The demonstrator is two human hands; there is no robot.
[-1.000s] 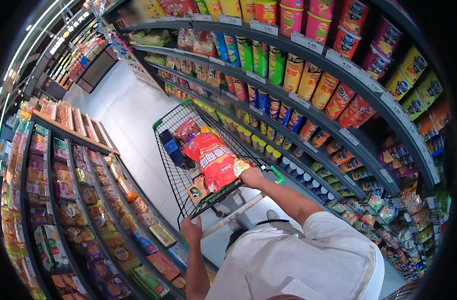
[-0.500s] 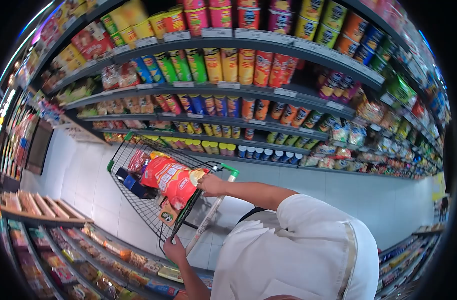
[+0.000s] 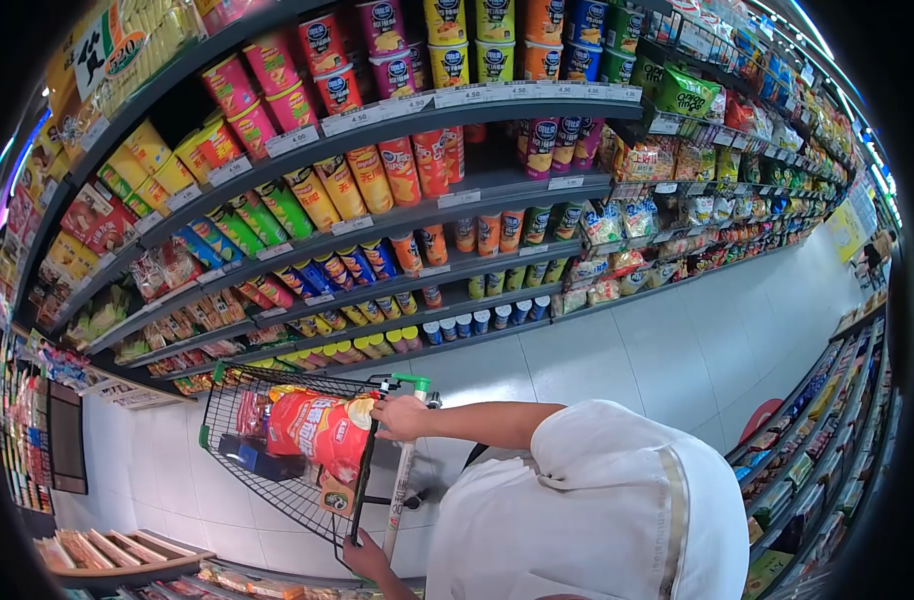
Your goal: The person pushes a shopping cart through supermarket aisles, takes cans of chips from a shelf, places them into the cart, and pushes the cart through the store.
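Observation:
A wire shopping cart with green corners stands left of my body. My right hand reaches across its pale handle bar and closes on the dark rear rim, beside a large red snack bag. My left hand is closed around the near end of that rim. In the basket, a dark blue item lies beyond the bag, and a small brown package sits near the rear rim. Other packages under the bag are partly hidden.
Curved shelves of chip canisters and snack cups rise beyond the cart. Bagged snacks continue along the right. A low shelf stands at lower right, a wooden display at lower left. Pale tiled floor runs between.
The view has turned to the right, so the shelves appear shifted left and tilted. The cart shows lower and further left. Both hands stay on it.

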